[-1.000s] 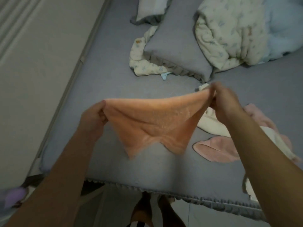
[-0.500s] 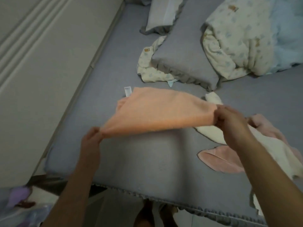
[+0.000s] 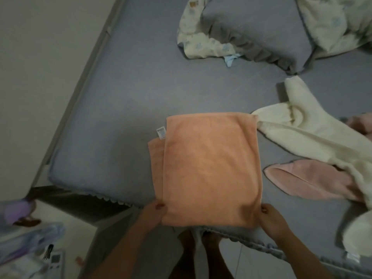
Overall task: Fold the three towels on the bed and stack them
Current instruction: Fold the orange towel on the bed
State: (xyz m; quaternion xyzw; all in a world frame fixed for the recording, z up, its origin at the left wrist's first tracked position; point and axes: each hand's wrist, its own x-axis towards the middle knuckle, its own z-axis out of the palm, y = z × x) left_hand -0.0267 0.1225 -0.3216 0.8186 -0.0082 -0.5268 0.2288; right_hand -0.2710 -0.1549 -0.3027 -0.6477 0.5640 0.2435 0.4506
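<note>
An orange towel [image 3: 209, 168] lies flat on the grey bed [image 3: 124, 109], folded into a rectangle with a white tag at its far left corner. My left hand [image 3: 155, 213] pinches its near left corner and my right hand [image 3: 270, 217] grips its near right corner, both at the bed's front edge. To the right a cream towel [image 3: 314, 137] lies crumpled and unfolded. A pink towel [image 3: 308, 182] lies partly under the cream one.
A grey pillow [image 3: 255, 31] and a patterned quilt [image 3: 338, 23] lie at the back of the bed. A wall [image 3: 40, 67] runs along the left side. Clutter with a purple object [image 3: 16, 211] sits on the floor at lower left. My feet [image 3: 197, 252] stand below the bed's edge.
The orange towel, held up in the air a second ago, was swung forward and laid flat on the bed. Both hands came down to the front edge, still on its corners.
</note>
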